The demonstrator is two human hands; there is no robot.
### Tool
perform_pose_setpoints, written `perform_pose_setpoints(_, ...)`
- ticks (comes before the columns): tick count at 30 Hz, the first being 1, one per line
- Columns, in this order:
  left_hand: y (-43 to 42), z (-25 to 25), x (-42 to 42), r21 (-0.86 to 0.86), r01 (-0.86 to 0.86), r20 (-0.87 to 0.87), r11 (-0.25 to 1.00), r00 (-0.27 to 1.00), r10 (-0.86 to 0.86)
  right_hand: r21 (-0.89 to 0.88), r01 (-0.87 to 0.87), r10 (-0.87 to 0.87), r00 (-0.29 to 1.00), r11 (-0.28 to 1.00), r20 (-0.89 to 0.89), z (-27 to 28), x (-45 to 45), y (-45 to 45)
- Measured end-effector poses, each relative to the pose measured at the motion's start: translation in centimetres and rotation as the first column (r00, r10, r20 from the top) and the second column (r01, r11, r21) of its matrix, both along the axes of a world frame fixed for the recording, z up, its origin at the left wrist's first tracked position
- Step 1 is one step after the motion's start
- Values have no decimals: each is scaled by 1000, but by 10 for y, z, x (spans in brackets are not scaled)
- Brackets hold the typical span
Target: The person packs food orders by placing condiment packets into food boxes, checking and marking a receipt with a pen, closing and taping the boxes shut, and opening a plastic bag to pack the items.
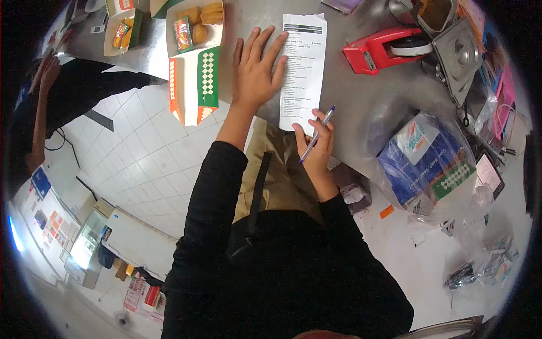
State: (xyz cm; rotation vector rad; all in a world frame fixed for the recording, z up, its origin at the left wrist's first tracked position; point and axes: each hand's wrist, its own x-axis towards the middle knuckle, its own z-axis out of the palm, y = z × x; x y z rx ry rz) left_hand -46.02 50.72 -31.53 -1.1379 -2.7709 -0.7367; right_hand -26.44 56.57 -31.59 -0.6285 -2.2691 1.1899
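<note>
A long printed receipt lies lengthwise on the steel table. My left hand rests palm down to its left, fingers spread, with the thumb and index fingertip at the paper's edge. Between the fingers of my right hand is a purple-and-clear pen, held at a slant. The right thumb touches the receipt's bottom end. Left of my left hand stands an open food box with a green-and-white diamond pattern, holding fried pieces and a sauce sachet.
A red tape dispenser sits right of the receipt, near a metal lid. Packed goods in a clear plastic bag lie at the right. A smaller food box is at far left, where another person's arm shows.
</note>
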Motion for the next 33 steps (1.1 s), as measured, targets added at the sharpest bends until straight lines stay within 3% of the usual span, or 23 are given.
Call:
perform_pose_setpoints(2, 0, 1, 1, -10, -3, 5, 1000, 1000, 3, -7, 8, -7, 998, 1000, 56, 5, 2, -1)
perform_pose_setpoints(5, -1, 4, -1, -22, 6, 21, 1000, 1000, -5, -153, 39, -22, 994, 988, 111, 22, 0, 15)
perform_pose_setpoints(12, -1, 6, -2, -9, 20, 56, 1000, 998, -20, -168, -19, 55, 976, 986, 211, 25, -1, 27)
perform_pose_setpoints(13, -1, 7, -2, -9, 25, 74, 1000, 997, -24, -203, -3, 42, 982, 979, 185, 25, -1, 27)
perform_pose_setpoints(16, -1, 12, -2, -31, 33, 96, 999, 995, -30, -88, -31, 41, 993, 996, 109, 16, -1, 30)
perform_pose_setpoints(19, -1, 15, -2, -60, 42, 111, 997, 993, -36, -185, 8, 12, 994, 983, 105, 17, 1, 28)
perform_pose_setpoints(27, 2, 19, -3, -39, 53, 143, 998, 989, -47, -167, 68, -62, 997, 984, 38, 15, 13, 42)
perform_pose_setpoints(29, 1, 19, -4, -51, 51, 141, 997, 989, -43, -59, 132, -133, 991, 989, -7, 27, 1, 54)
perform_pose_setpoints(32, -1, 16, -4, -17, 39, 114, 999, 993, -37, 105, 75, -56, 983, 992, -172, 57, -49, 70)
perform_pose_setpoints(33, -1, 16, -4, -7, 34, 122, 999, 992, -33, 74, -5, 16, 987, 997, -158, 60, -59, 73)
